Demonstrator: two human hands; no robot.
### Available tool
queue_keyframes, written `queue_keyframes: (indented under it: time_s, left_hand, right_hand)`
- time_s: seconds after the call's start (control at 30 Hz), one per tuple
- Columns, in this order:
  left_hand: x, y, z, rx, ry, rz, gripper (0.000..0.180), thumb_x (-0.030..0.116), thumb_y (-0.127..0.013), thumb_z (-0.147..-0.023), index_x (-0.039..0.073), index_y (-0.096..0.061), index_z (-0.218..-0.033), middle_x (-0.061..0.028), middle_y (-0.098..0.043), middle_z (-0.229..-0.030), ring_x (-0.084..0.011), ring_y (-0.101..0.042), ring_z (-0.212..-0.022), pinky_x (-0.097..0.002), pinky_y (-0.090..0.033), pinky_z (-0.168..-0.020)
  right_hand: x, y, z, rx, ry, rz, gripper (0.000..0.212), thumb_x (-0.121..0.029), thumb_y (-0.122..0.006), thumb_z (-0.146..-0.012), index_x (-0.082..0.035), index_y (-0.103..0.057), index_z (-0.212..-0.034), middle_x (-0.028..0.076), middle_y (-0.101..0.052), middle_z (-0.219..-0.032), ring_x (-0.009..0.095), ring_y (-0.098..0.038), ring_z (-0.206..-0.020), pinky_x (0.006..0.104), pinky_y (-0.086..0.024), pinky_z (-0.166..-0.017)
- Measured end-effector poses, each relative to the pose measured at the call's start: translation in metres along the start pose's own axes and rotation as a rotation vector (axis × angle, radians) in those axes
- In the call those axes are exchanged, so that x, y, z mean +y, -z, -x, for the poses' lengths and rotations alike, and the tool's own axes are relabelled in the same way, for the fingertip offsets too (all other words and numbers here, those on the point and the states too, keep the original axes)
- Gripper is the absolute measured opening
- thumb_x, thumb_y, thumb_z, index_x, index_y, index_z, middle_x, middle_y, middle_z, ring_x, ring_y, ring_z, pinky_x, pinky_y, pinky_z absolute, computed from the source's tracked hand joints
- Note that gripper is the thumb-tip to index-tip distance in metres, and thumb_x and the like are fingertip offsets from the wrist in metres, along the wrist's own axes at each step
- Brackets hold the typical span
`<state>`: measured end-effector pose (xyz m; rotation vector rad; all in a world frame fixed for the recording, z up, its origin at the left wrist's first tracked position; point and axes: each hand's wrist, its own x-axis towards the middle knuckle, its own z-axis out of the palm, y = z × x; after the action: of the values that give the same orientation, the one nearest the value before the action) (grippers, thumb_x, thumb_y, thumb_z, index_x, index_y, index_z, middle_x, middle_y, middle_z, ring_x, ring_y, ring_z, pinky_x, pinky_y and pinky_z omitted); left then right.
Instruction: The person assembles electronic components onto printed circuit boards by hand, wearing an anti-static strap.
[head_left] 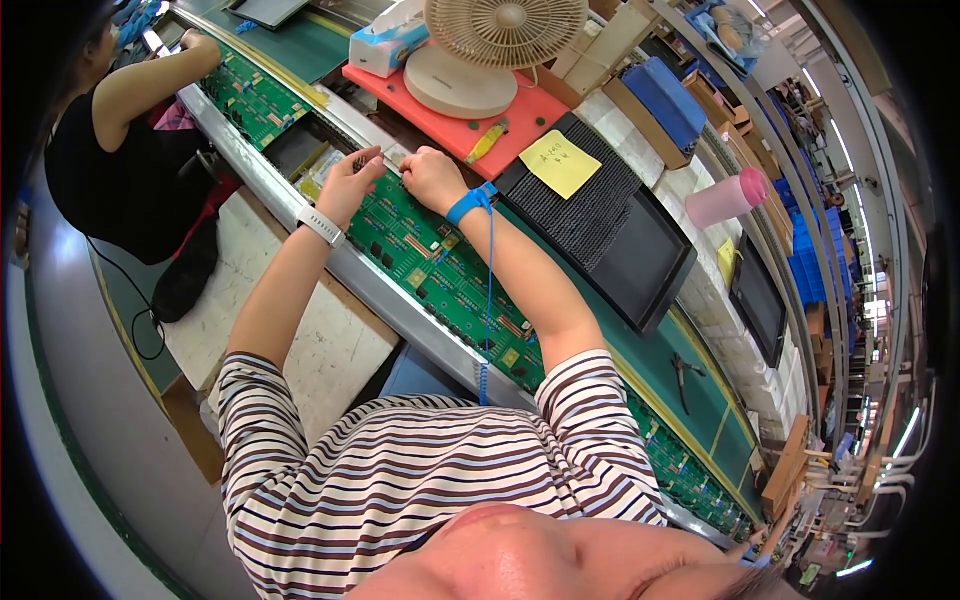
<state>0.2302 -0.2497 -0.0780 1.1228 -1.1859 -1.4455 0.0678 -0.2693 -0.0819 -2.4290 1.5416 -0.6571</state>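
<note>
A long green circuit board [440, 270] lies in front of me along the line, dotted with dark components and pale connectors. Over its far end, my left hand [347, 190] is closed around small dark parts [361, 163], which peek out between the fingers. Just to the right, my right hand [433, 180] has its fingers pinched together near the board's edge; anything in that pinch is hidden. The blue wrist strap [472, 204] on my right wrist trails a coiled cord down across the board.
A fan [507, 30] stands on a red board [440, 105] beyond my hands. Black ribbed trays [585, 200] with a yellow note lie at right. Pliers [686, 380] rest on the green bench. Another person [125, 150] works over a second circuit board [250, 100] at far left.
</note>
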Motion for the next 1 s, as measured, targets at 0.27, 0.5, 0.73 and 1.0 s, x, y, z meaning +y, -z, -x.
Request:
queue_keyframes:
  time_s: [0.27,0.5,0.73,1.0]
  left_hand:
    - [-0.005,0.001,-0.006,-0.035,0.016,0.133,0.037,0.021,-0.051,-0.085,0.002,-0.048,-0.116,-0.0034,-0.057,-0.094,-0.0091,-0.053,-0.080,-0.0203,-0.042,-0.067]
    - [0.004,-0.006,-0.008,-0.199,0.105,0.440,0.041,0.019,-0.046,-0.088,-0.001,-0.037,-0.123,-0.0085,-0.052,-0.106,-0.0142,-0.052,-0.094,-0.0270,-0.044,-0.080]
    - [0.004,-0.006,-0.011,-0.181,0.086,0.458,0.045,0.019,-0.046,-0.088,-0.001,-0.031,-0.126,-0.0089,-0.051,-0.107,-0.0152,-0.052,-0.095,-0.0285,-0.043,-0.081]
    - [0.011,0.012,-0.006,-0.024,0.094,0.295,0.064,0.028,-0.054,-0.084,-0.002,-0.022,-0.130,-0.0063,-0.047,-0.116,-0.0140,-0.047,-0.105,-0.0269,-0.038,-0.084]
  right_hand:
    - [-0.033,0.019,0.003,0.061,0.036,-0.283,0.016,-0.015,-0.056,-0.070,-0.005,-0.063,-0.080,0.016,-0.059,-0.079,0.027,-0.059,-0.073,0.0355,-0.048,-0.067]
    - [-0.026,0.009,-0.006,-0.116,-0.189,-1.025,0.019,-0.010,-0.058,-0.077,0.003,-0.057,-0.091,0.005,-0.059,-0.084,0.009,-0.054,-0.075,0.0232,-0.045,-0.066]
    - [-0.039,0.016,-0.007,-0.116,-0.215,-1.179,0.017,-0.010,-0.057,-0.079,0.001,-0.056,-0.092,0.002,-0.057,-0.080,0.008,-0.053,-0.071,0.0217,-0.044,-0.064]
    - [-0.001,0.003,-0.018,-0.105,-0.478,-1.099,0.014,-0.007,-0.053,-0.076,0.000,-0.061,-0.087,0.007,-0.061,-0.077,0.015,-0.056,-0.068,0.0271,-0.046,-0.062]
